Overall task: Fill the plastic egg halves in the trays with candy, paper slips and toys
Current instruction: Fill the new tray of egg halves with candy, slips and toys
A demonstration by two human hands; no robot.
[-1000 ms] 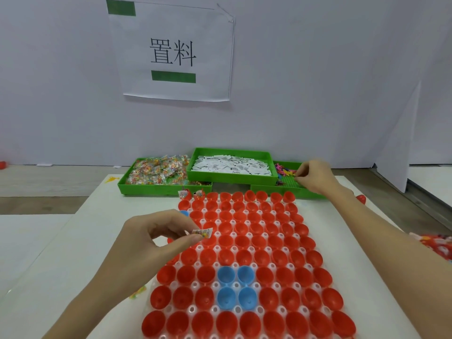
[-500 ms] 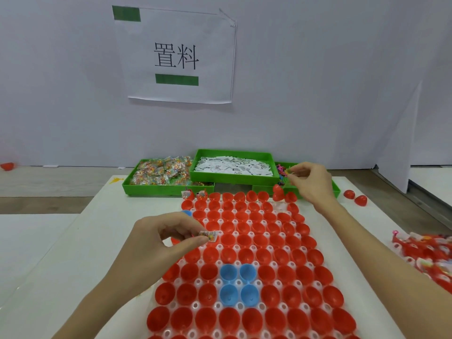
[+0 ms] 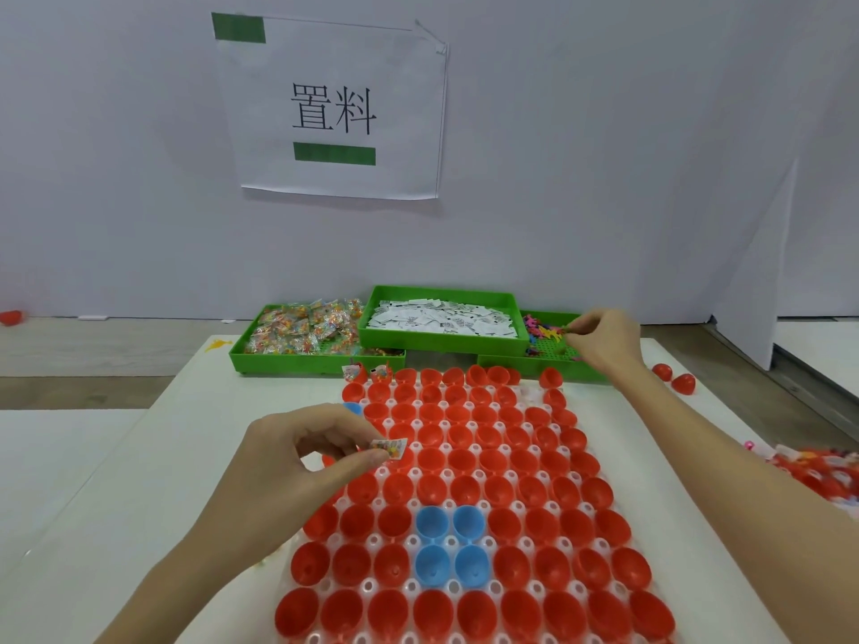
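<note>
Candy packet [image 3: 388, 446] in left hand [image 3: 297, 462]

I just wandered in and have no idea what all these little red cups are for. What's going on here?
A person is filling plastic egg halves, mostly red with a few blue, set in a clear tray. Their left hand pinches a small wrapped candy packet above the tray. Their right hand picks at tiny colourful toys in the right green bin. Only two halves at the far left corner show candy; the rest look empty.
</note>
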